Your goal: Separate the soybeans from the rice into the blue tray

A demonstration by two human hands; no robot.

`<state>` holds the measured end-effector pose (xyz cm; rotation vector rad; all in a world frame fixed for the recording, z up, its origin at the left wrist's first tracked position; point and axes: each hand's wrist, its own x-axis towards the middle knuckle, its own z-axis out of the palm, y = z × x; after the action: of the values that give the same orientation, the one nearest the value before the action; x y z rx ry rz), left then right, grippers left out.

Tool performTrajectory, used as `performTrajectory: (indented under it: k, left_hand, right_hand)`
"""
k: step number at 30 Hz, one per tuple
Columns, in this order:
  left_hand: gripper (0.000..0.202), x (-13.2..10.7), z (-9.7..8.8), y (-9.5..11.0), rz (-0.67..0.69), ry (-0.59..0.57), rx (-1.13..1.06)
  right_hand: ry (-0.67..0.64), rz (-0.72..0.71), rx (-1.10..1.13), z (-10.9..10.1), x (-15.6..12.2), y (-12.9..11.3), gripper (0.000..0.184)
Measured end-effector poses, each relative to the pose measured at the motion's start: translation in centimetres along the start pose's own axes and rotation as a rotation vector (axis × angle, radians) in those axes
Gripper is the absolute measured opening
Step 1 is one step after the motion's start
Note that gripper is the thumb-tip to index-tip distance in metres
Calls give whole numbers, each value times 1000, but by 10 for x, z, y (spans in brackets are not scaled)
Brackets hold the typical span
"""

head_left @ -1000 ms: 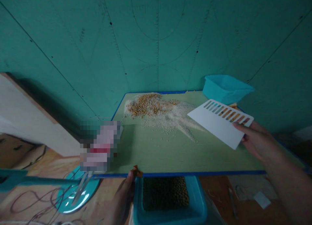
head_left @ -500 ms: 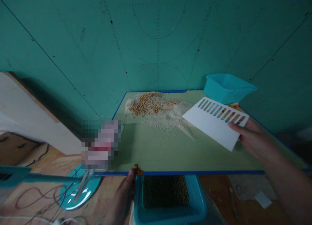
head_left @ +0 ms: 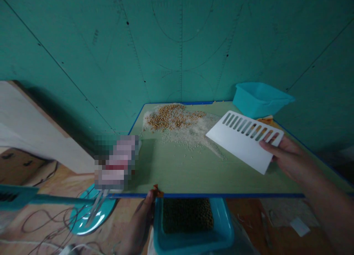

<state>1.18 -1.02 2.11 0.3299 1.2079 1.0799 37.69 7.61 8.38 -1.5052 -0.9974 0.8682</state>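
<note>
The right hand at the right of the frame grips a white slotted scraper by its slotted end, holding it tilted just above the green board, its plain edge close to the spill in the middle. The left hand at the bottom centre clasps the left rim of a blue tub held under the board's near edge; thumb and fingers are closed on that rim.

As for progress, the tub already holds a layer of tan beans, so part of the sorting looks done. A heap of beans lies at the far upper middle of the board, mixed with and ringed by pale rice grains that trail toward the scraper. That heap looks like the share left to clear. A second blue tub sits at the board's far right corner; its contents are hidden
</note>
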Motion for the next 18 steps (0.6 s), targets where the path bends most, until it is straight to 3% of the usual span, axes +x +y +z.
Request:
performTrajectory:
  k: [6,18]
  left_hand:
    - [49,2,-3,-3,25,-71,-42]
    - [52,4,-6,-3,21,-68,-19]
  right_hand:
    - [-50,-44,-45,3,4,3,36]
    - [-79,-74,-73,3,5,7,39]
